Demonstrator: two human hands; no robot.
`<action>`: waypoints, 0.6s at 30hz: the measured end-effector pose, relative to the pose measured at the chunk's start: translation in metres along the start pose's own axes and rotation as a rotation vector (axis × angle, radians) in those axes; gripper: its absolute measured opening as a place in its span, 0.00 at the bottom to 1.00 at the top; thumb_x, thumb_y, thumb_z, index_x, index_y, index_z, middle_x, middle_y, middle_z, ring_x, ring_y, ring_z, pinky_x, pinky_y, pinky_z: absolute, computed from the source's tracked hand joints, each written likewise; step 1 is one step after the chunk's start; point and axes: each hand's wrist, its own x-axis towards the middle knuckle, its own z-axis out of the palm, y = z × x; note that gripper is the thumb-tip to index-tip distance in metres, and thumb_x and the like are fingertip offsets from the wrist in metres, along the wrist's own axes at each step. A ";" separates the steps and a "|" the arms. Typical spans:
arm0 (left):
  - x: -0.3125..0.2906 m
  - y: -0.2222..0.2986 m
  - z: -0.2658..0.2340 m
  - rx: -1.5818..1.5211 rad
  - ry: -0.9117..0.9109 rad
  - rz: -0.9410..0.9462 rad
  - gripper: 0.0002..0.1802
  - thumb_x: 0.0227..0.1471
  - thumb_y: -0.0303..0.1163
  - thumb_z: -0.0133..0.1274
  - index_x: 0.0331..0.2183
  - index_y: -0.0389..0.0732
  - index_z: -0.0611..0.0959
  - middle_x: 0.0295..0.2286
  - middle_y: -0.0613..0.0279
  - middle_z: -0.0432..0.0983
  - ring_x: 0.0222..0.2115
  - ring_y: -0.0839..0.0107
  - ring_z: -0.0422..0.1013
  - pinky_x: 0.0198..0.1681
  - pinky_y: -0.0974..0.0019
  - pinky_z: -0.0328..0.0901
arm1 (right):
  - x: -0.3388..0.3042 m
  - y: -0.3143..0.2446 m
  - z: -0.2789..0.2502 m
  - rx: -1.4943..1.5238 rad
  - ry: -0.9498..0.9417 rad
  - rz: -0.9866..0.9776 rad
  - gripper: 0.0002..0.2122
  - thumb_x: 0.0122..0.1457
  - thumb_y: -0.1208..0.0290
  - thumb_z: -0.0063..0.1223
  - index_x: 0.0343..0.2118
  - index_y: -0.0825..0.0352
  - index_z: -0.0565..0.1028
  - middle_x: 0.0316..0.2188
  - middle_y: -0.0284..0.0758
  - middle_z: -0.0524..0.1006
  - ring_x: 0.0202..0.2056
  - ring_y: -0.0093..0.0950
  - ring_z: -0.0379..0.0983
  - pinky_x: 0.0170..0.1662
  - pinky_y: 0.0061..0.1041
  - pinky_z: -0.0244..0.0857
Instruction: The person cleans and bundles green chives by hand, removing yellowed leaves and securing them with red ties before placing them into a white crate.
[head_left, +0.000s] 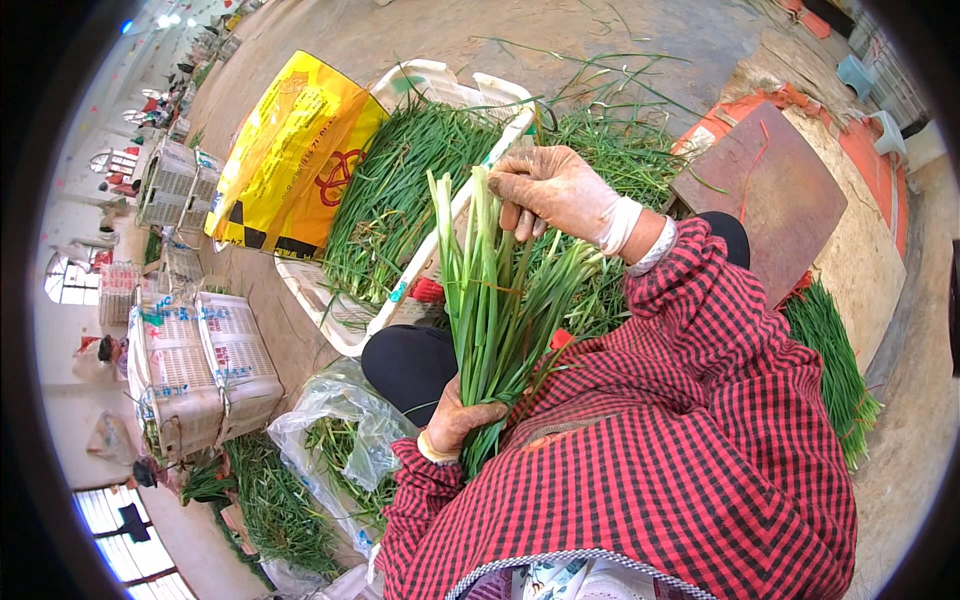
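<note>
A bunch of garlic chives [480, 310], with pale stem ends up and long green leaves down, stands upright in front of me. My left hand [457, 418], in a soiled thin glove, is wrapped round its leafy lower part. Up at the pale ends, my right hand [560, 195] has its fingers pinched together on a stem at the bunch's edge. That glove is also dirty. Just beyond the bunch is a white plastic crate [400, 283] heaped with green chives [415, 170]. More loose chives [620, 150] lie right of the crate.
A yellow printed bag [295, 155] leans over the crate's left side. Stacked white crates [205, 365] stand at left, near a clear plastic bag [345, 425] and leaf litter [275, 505]. A brown board [760, 195] and a chive bundle [830, 360] lie at right.
</note>
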 end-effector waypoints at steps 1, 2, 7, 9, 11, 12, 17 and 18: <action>0.001 0.001 0.003 -0.016 -0.014 0.005 0.33 0.39 0.17 0.56 0.52 0.33 0.74 0.44 0.57 0.78 0.43 0.68 0.74 0.51 0.66 0.66 | 0.000 0.001 -0.002 -0.023 0.011 0.005 0.12 0.66 0.62 0.51 0.37 0.66 0.78 0.23 0.31 0.80 0.19 0.17 0.74 0.20 0.13 0.66; 0.003 0.002 0.004 -0.033 -0.028 0.011 0.34 0.39 0.17 0.56 0.53 0.33 0.73 0.45 0.57 0.78 0.43 0.68 0.74 0.51 0.65 0.65 | 0.000 0.004 -0.006 -0.046 0.021 0.009 0.11 0.66 0.62 0.51 0.37 0.66 0.77 0.23 0.30 0.80 0.19 0.16 0.74 0.20 0.13 0.66; 0.011 0.000 0.006 -0.018 -0.025 0.052 0.35 0.41 0.17 0.57 0.55 0.34 0.71 0.47 0.58 0.76 0.45 0.69 0.72 0.54 0.66 0.63 | -0.002 0.007 -0.033 -0.088 0.204 -0.100 0.09 0.66 0.66 0.51 0.38 0.66 0.78 0.21 0.28 0.77 0.19 0.14 0.71 0.22 0.13 0.66; 0.014 0.001 0.011 0.005 -0.013 0.068 0.34 0.42 0.17 0.56 0.55 0.34 0.72 0.46 0.59 0.77 0.44 0.70 0.73 0.53 0.66 0.64 | -0.005 -0.008 -0.045 0.012 0.314 -0.248 0.11 0.65 0.64 0.54 0.38 0.67 0.78 0.21 0.30 0.77 0.19 0.16 0.71 0.21 0.14 0.66; 0.014 0.001 0.015 -0.045 -0.007 0.059 0.34 0.42 0.17 0.56 0.55 0.34 0.72 0.46 0.59 0.77 0.44 0.70 0.73 0.53 0.67 0.64 | -0.015 -0.032 -0.047 0.094 0.405 -0.388 0.13 0.64 0.62 0.55 0.39 0.69 0.77 0.23 0.31 0.78 0.21 0.18 0.73 0.21 0.15 0.65; 0.014 0.000 0.015 -0.070 -0.001 0.054 0.34 0.42 0.17 0.56 0.55 0.34 0.72 0.46 0.59 0.77 0.44 0.70 0.73 0.54 0.67 0.63 | -0.021 -0.040 -0.043 0.132 0.448 -0.485 0.14 0.65 0.61 0.54 0.39 0.70 0.77 0.24 0.31 0.78 0.22 0.18 0.73 0.21 0.14 0.65; 0.017 -0.003 0.006 -0.047 -0.035 0.072 0.34 0.42 0.14 0.55 0.55 0.34 0.71 0.47 0.57 0.76 0.47 0.68 0.72 0.57 0.65 0.63 | -0.091 -0.089 -0.081 0.660 0.328 -0.862 0.11 0.66 0.66 0.48 0.38 0.68 0.77 0.21 0.26 0.71 0.20 0.16 0.65 0.22 0.12 0.59; 0.018 -0.003 0.005 -0.040 -0.028 0.087 0.34 0.42 0.14 0.55 0.55 0.34 0.71 0.47 0.57 0.77 0.47 0.68 0.72 0.57 0.65 0.63 | -0.111 -0.097 -0.088 0.700 0.228 -0.913 0.08 0.65 0.68 0.48 0.34 0.66 0.74 0.20 0.26 0.70 0.20 0.17 0.64 0.24 0.14 0.60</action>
